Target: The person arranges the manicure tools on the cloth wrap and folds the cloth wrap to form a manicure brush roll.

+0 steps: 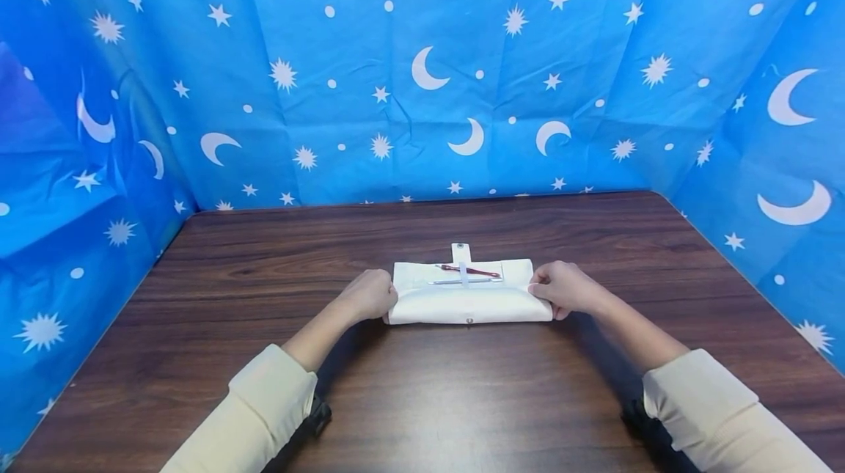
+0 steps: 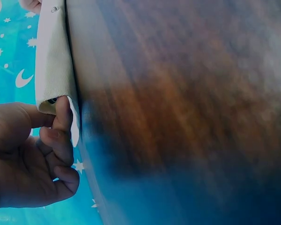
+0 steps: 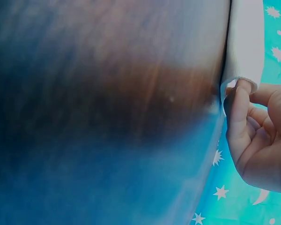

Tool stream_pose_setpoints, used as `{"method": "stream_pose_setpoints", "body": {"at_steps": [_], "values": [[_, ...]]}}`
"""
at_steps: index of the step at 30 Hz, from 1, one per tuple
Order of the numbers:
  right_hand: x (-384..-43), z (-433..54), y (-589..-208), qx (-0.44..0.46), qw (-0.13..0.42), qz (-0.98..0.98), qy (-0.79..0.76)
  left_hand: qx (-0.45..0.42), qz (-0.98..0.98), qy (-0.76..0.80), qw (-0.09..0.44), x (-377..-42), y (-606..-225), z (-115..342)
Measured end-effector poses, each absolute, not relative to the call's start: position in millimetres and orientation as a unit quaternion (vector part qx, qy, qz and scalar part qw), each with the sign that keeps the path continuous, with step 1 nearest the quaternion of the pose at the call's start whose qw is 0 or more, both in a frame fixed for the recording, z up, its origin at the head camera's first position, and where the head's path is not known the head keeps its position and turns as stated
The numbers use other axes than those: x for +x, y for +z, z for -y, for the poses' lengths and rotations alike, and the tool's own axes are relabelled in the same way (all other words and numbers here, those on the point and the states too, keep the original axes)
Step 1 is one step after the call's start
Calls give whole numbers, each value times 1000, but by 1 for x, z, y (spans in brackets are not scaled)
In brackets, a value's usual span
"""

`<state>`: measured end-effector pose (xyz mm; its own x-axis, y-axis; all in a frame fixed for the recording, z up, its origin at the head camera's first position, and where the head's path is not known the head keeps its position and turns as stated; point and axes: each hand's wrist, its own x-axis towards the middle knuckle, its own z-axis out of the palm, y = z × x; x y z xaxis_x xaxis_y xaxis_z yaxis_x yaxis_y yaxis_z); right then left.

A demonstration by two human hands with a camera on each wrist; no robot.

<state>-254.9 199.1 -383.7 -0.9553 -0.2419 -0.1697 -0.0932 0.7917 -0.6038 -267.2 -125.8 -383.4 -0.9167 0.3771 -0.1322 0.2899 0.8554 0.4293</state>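
A white fabric roll-up pouch (image 1: 470, 306) lies on the table, its near part folded up and over into a rounded tube. My left hand (image 1: 371, 294) pinches the tube's left end; in the left wrist view a fingertip reaches into its opening. At the right end, my right hand (image 1: 569, 288) pinches the fabric the same way, with a finger inside the fold in the right wrist view. Still exposed on the pouch's back part are a slim red-handled tool (image 1: 478, 270) and a thin silver tool (image 1: 475, 281), both crossed by a pale band (image 1: 463, 273).
A strap tab (image 1: 460, 249) with a metal snap sticks out from the pouch's far edge. Another snap (image 1: 469, 321) shows on the near fold. Underneath is a dark wood-grain table (image 1: 422, 400). Blue cloth (image 1: 370, 40) with moons and stars hangs behind and at both sides.
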Motion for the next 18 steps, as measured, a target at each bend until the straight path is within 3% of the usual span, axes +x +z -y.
{"method": "stream_pose_setpoints", "body": {"at_steps": [5, 13, 18], "values": [[-254, -198, -382, -87, 102, -945, -297, 171, -957, 207, 112, -268, -383, 126], [-239, -198, -370, -191, -32, -962, -195, 178, -958, 198, 107, -270, -384, 126], [-225, -200, -367, -236, 0, -957, -168, 176, -957, 204, 110, -269, -384, 126]]}}
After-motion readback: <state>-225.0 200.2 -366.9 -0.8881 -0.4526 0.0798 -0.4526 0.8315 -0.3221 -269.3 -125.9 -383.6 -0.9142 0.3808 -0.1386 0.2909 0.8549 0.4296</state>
